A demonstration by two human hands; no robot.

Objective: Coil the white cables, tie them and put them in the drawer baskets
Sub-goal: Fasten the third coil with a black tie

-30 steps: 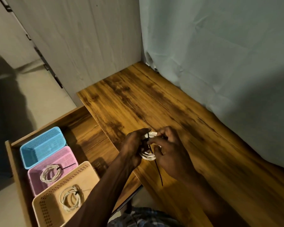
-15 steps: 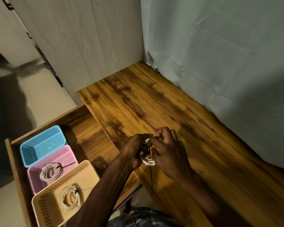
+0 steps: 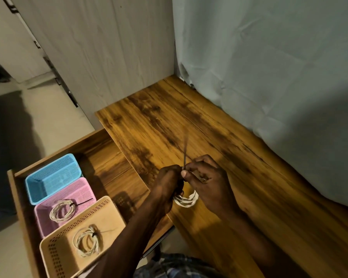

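My left hand (image 3: 168, 180) grips a coiled white cable (image 3: 186, 200) just above the wooden desk top (image 3: 219, 149). My right hand (image 3: 206, 179) pinches a thin black tie (image 3: 185, 151) whose free end points up and away, blurred. The open drawer (image 3: 107, 161) at the left holds three baskets. The blue basket (image 3: 52, 177) has nothing in it. The pink basket (image 3: 68, 199) holds a tied white coil (image 3: 62, 210). The beige basket (image 3: 68, 245) holds another tied white coil (image 3: 86, 242).
A pale curtain (image 3: 269, 77) hangs along the desk's back and right side. A light wooden panel (image 3: 100, 53) stands behind the desk's far left corner. Tiled floor (image 3: 38, 121) lies to the left of the drawer.
The black tie hung down below the coil before; now its free end sticks up above my hands. Both hands stayed over the desk's front edge with the coil between them.
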